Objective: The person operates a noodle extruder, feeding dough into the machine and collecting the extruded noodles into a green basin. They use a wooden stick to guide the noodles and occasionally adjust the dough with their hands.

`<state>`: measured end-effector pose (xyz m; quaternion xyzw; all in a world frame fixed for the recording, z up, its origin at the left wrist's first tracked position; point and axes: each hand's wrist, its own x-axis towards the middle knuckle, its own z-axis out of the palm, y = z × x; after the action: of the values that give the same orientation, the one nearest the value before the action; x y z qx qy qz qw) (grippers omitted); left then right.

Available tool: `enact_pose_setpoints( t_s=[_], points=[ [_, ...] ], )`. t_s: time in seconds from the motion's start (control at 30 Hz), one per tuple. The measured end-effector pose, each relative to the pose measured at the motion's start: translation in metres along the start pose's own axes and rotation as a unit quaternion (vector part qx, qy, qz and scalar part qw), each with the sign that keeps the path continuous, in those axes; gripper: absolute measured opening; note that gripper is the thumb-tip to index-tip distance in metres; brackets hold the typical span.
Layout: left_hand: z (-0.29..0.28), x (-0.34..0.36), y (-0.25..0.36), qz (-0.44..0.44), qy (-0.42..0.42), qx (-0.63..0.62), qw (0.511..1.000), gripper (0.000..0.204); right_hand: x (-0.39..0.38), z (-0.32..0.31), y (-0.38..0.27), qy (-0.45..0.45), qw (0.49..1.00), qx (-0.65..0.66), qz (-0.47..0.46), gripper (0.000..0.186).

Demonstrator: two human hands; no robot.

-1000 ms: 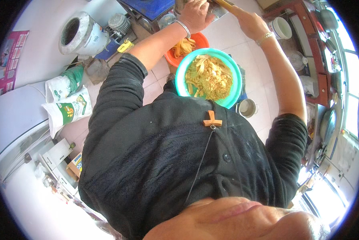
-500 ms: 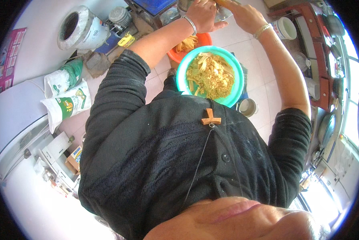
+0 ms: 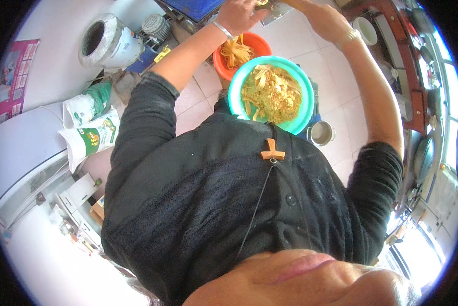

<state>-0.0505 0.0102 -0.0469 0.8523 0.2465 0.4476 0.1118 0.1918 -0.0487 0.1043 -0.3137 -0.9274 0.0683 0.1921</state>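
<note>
Below the left hand (image 3: pixel 242 15), orange bowl (image 3: pixel 228 61)

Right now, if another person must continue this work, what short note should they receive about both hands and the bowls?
Left hand: raised at the top edge of the view, fingers around something pale; what it is cannot be told.
Right hand: raised beside it, near a flat metal piece; its grip cannot be told.
Things: teal bowl heaped with yellow shredded strips, directly below the hands; orange bowl behind it with a smaller pile of wider strips; small metal cup on the tiled floor.
Done: both bowls hold cut strips.
Left: the piece in the hands is not yet in a bowl.
</note>
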Motion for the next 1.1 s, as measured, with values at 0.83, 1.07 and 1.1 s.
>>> enact_pose_setpoints(
  t_s=[0.83,1.07,1.1],
  points=[
    [0.024,0.012,0.009,0.069,0.061,0.201,0.975,0.057,0.002,0.022,-0.023,-0.166,0.948,-0.126,0.241,0.074],
    [0.034,0.007,0.003,0.029,0.007,0.220,0.975,0.078,-0.007,0.030,-0.014,-0.064,0.982,-0.088,0.154,0.067],
    [0.033,0.006,0.001,0.030,0.007,0.225,0.974,0.080,-0.004,0.029,-0.015,-0.071,0.982,-0.081,0.157,0.066]
  ],
)
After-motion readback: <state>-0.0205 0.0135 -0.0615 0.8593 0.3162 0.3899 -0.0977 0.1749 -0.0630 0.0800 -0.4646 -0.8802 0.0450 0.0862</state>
